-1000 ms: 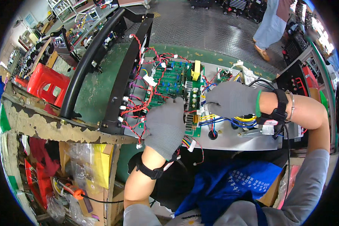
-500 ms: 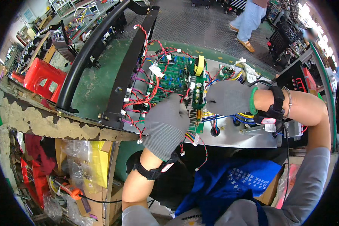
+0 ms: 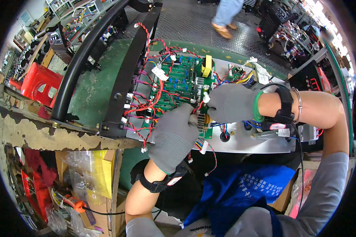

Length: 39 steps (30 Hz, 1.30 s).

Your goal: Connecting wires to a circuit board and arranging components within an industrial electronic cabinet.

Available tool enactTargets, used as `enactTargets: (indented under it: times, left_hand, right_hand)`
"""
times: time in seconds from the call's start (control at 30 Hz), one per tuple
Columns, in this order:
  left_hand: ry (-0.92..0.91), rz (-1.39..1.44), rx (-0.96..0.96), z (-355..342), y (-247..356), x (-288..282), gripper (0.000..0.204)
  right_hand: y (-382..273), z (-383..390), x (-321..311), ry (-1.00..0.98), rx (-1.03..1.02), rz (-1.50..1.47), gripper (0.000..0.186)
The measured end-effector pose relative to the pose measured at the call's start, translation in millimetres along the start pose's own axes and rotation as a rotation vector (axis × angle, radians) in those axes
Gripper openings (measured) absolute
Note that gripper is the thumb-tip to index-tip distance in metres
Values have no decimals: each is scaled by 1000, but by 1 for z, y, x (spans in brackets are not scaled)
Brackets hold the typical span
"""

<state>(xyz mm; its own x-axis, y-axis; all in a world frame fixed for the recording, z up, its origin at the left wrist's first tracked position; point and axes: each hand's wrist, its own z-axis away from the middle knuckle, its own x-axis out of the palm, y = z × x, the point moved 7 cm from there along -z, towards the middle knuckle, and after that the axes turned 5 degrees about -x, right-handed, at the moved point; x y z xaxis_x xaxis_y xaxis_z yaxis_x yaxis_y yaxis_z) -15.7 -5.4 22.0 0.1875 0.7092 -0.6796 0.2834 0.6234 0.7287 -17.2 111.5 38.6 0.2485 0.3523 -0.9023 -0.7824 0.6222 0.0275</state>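
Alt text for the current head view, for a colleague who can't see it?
The left hand and right hand, both grey-gloved, are close together over a green rectangular circuit board, near a small white plastic connector. Twisted red wires crowd the board's left side, beside a long black panel; a person's legs in blue trousers show in the background.

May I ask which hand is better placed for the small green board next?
Probably the right hand: it is nearer the small green board, while the left hand is over the larger green board.
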Motion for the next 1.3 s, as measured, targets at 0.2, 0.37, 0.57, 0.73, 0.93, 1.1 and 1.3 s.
enactTargets:
  times: [0.2,0.37,0.57,0.73,0.93,1.1,1.3]
  left_hand:
    - [-7,79,0,2,7,-4,10]
    - [0,44,27,-3,-1,0,12]
    - [113,82,143,19,21,-16,12]
    - [124,-9,215,48,52,-15,26]
    - [93,27,237,83,64,-16,29]
    - [368,218,17,114,27,-64,20]
    - [480,367,-304,104,-80,-70,19]
  right_hand:
    - [4,3,13,5,55,-113,31]
    - [11,3,12,-63,180,-232,29]
    - [-39,78,-66,530,68,-20,21]
    - [-98,141,-79,408,-2,-141,25]
    - [-114,144,-62,290,-29,-180,29]
    - [-97,96,-69,536,-106,-137,32]
    - [-84,55,-76,342,75,-193,31]
